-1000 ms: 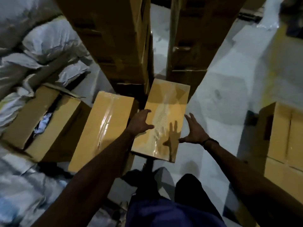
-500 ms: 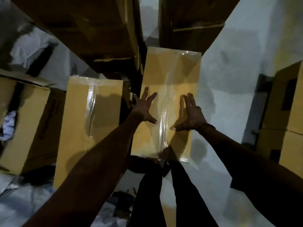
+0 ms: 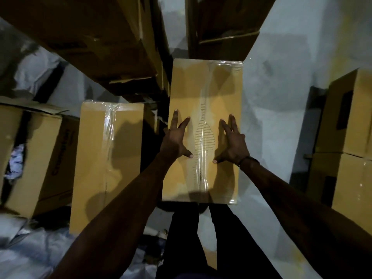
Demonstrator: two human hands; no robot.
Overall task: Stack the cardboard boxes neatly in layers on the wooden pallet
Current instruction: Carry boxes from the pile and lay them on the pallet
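Cardboard box [image 3: 203, 109] under our flat left hand [image 3: 174, 142] and right hand [image 3: 231, 144], fingers spread, gripping nothing — next we need to grip its sides and lift.

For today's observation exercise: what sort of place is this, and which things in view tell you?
Probably a warehouse or stockroom. Tall stacks of cardboard boxes rise ahead, a taped box lies under both flat hands, and more stacked cartons stand on a bare concrete floor.
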